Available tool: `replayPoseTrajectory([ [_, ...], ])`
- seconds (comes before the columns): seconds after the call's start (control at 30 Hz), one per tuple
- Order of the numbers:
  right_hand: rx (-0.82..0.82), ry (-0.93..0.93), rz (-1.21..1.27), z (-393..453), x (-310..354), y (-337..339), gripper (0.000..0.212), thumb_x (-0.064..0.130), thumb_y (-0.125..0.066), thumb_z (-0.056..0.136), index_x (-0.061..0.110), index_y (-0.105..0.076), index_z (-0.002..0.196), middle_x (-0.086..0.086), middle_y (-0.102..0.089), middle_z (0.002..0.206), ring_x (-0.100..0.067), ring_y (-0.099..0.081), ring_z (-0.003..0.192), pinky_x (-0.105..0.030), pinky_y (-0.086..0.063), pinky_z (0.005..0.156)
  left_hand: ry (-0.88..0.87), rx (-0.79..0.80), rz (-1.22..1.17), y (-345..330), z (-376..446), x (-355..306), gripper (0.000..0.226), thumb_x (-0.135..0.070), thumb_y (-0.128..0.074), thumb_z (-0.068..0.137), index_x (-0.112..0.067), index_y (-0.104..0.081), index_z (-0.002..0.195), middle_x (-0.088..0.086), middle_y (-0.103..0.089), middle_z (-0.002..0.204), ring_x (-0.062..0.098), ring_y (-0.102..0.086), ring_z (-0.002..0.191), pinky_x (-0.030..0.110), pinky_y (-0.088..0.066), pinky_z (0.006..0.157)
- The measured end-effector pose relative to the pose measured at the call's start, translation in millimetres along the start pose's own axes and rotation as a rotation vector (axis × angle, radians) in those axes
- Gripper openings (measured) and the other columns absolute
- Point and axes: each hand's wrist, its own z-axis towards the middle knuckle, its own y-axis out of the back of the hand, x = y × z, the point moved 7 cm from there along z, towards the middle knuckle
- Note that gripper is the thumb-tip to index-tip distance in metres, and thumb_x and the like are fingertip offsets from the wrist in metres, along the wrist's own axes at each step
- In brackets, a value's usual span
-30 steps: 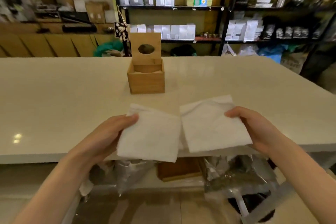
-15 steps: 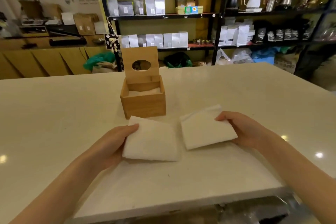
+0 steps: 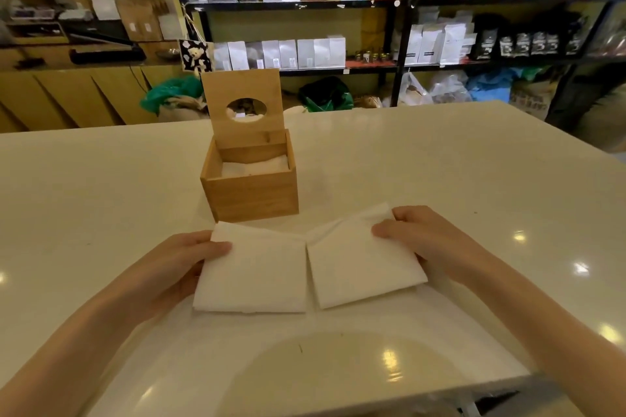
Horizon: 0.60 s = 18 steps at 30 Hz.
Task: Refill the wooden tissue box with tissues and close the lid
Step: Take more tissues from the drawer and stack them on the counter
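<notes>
A square wooden tissue box (image 3: 252, 195) stands on the white table (image 3: 440, 173), its hinged lid (image 3: 243, 108) raised upright with an oval hole in it. Some white tissue lies low inside the box. Just in front of the box lie two folded stacks of white tissues, side by side. My left hand (image 3: 183, 267) grips the left stack (image 3: 254, 278) at its left edge. My right hand (image 3: 426, 240) holds the right stack (image 3: 362, 267) by its far right corner. Both stacks rest on or just above the tabletop.
Black metal shelves (image 3: 399, 3) with white and black bags, jars and kettles fill the back wall. Wooden cabinets (image 3: 67, 98) stand at the back left. Green and clear plastic bags (image 3: 325, 95) lie on the floor behind the table. The table's near edge runs at the bottom right.
Both hands carried the tissue stacks forward from the table's near edge to just in front of the box. The view moved closer to the box, so more of its inside shows.
</notes>
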Motion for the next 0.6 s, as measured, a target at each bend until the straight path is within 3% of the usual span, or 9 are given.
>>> replayPoseTrajectory([
  [0.1,-0.113,0.108,-0.421,-0.1,9.9,6.9,0.031,0.034,-0.060,0.073,0.011,-0.044,0.061,-0.002,-0.047,0.062,-0.018,-0.042,0.056,-0.031,-0.030,0.054,0.001,-0.007,0.046,3.4,-1.0,-0.6,0.020,-0.019,-0.059,0.080,-0.014,-0.070,0.097,0.007,-0.076,0.091,0.020,-0.071,0.080,0.022,-0.055,0.054],
  [0.2,-0.148,0.148,-0.599,-0.3,15.1,7.9,0.022,0.036,-0.060,0.072,0.018,-0.047,0.067,0.004,-0.050,0.070,-0.019,-0.047,0.069,-0.031,-0.035,0.056,-0.020,-0.013,0.103,2.9,-2.0,-4.0,0.023,-0.022,-0.061,0.076,-0.017,-0.070,0.096,0.006,-0.075,0.093,0.023,-0.070,0.087,0.033,-0.053,0.071],
  [0.23,-0.150,0.153,-0.600,0.2,14.9,8.4,0.020,0.036,-0.060,0.072,0.021,-0.052,0.081,0.005,-0.053,0.080,-0.019,-0.049,0.081,-0.032,-0.040,0.062,-0.030,-0.023,0.113,3.0,-2.5,-5.5,0.022,-0.020,-0.061,0.076,-0.017,-0.070,0.096,0.005,-0.075,0.094,0.023,-0.070,0.087,0.033,-0.053,0.072],
  [0.27,-0.144,0.155,-0.594,0.4,14.1,8.6,0.030,0.036,-0.061,0.073,0.022,-0.052,0.098,0.005,-0.053,0.093,-0.018,-0.047,0.096,-0.034,-0.044,0.072,-0.039,-0.035,0.118,3.3,-3.4,-7.6,0.021,-0.018,-0.060,0.078,-0.017,-0.070,0.096,0.005,-0.075,0.094,0.022,-0.070,0.087,0.032,-0.053,0.071],
  [0.37,-0.101,0.216,-0.569,1.2,15.0,8.0,0.057,0.035,-0.060,0.077,0.023,-0.038,0.128,0.001,-0.045,0.126,-0.016,-0.028,0.124,-0.031,-0.035,0.091,-0.062,-0.044,0.134,2.5,-7.8,-16.9,0.022,-0.013,-0.059,0.079,-0.016,-0.069,0.099,0.006,-0.075,0.097,0.022,-0.069,0.089,0.032,-0.054,0.073],
  [0.43,-0.076,0.299,-0.525,-2.0,22.5,8.1,0.060,0.037,-0.059,0.080,0.026,-0.034,0.133,0.003,-0.039,0.135,-0.010,-0.023,0.128,-0.023,-0.028,0.090,-0.095,-0.027,0.137,0.0,-13.3,-31.7,0.028,-0.015,-0.062,0.073,-0.015,-0.069,0.099,0.006,-0.075,0.096,0.023,-0.069,0.089,0.035,-0.054,0.074],
  [0.5,-0.065,0.390,-0.423,-8.8,36.0,9.9,0.058,0.044,-0.057,0.081,0.032,-0.035,0.133,0.010,-0.039,0.136,-0.005,-0.029,0.125,-0.018,-0.030,0.090,-0.139,-0.002,0.097,-4.4,-19.4,-52.4,0.035,-0.019,-0.065,0.065,-0.013,-0.069,0.099,0.006,-0.075,0.093,0.022,-0.071,0.084,0.030,-0.058,0.065],
  [0.6,0.065,0.426,-0.065,-17.2,57.3,4.5,0.048,0.057,-0.050,0.078,0.041,-0.047,0.123,0.020,-0.055,0.124,0.004,-0.048,0.114,-0.024,-0.039,0.097,-0.183,0.076,-0.010,-24.0,-26.1,-82.1,0.050,-0.028,-0.081,0.051,-0.013,-0.070,0.098,0.009,-0.075,0.092,0.023,-0.071,0.082,0.026,-0.057,0.056],
])
